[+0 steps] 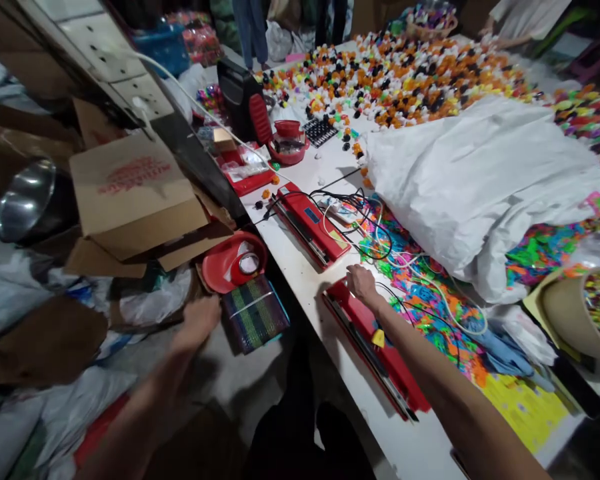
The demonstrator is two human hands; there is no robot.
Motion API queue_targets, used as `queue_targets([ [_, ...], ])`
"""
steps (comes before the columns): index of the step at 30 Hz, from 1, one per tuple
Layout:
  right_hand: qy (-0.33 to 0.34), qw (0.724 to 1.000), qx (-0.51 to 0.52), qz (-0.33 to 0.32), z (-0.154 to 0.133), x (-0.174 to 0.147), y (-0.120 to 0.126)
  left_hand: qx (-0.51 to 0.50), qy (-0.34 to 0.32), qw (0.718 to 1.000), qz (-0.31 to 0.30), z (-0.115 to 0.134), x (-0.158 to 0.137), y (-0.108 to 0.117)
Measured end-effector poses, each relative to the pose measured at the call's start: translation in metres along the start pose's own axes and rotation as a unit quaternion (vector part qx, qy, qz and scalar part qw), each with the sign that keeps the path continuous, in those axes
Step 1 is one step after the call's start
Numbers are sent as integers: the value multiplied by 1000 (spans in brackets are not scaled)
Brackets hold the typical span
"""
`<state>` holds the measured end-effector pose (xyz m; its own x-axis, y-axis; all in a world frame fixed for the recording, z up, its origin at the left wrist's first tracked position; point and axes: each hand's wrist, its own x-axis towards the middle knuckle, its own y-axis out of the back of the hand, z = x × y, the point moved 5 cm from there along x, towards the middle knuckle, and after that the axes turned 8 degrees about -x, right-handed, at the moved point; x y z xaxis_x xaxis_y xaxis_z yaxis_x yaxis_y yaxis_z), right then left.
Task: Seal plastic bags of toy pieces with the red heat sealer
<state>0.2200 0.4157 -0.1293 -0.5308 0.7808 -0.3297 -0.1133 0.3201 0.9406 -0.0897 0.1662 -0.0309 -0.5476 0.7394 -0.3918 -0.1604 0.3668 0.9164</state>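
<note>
Left of the near red sealer, I see red print on the cardboard box, too blurred to read. My left hand touches the striped pouch; its grip I cannot tell. My right hand rests loosely open on the sealer's far end.

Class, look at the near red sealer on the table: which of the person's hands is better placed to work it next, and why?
Probably the right hand: it already rests on the far end of the near red sealer. The left hand is off the table, down by the striped pouch.
</note>
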Motion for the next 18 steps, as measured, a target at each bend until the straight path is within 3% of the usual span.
queue_targets([
  [4, -28, 999, 14, 34, -22, 77, 9, -27, -83, 993, 83, 78, 186, 60],
  [6, -39, 998, 19, 46, -30, 101, 8, -47, -120, 987, 97, 116, 257, 74],
  [8, -58, 996, 40, 60, -32, 117, 7, -63, -139, 983, 101, 146, 308, 78],
  [13, -75, 989, 104, 72, -32, 153, 5, -70, -120, 982, 127, 181, 371, 75],
  [18, -84, 983, 143, 77, -20, 167, 16, -31, -124, 982, 140, 188, 385, 78],
])
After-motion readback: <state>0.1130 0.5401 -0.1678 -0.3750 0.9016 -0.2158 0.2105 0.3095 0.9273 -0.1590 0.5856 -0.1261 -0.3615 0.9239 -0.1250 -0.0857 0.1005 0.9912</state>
